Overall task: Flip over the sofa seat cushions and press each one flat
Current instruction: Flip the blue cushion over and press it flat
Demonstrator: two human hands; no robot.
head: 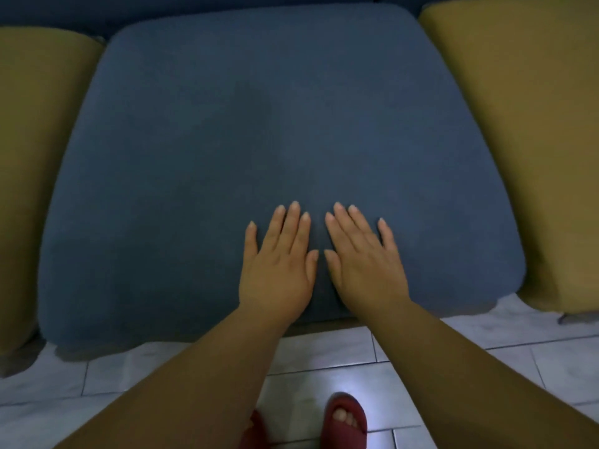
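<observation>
The blue cushion [252, 150] lies flat on the sofa seat, between 2 mustard cushions, one at its left [35, 157] and one at its right [531, 131]. Both hands rest palm down near the blue cushion's front edge, left hand [278, 267] just beside right hand [366, 264]; each grip is spread flat, holding nothing. Red slippers [345, 422] stand on the tiled floor [324, 348] below that edge.

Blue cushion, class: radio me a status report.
Left hand and right hand open, flat on blue cushion. Cushion seated between yellow cushions. Nothing in the way.
</observation>
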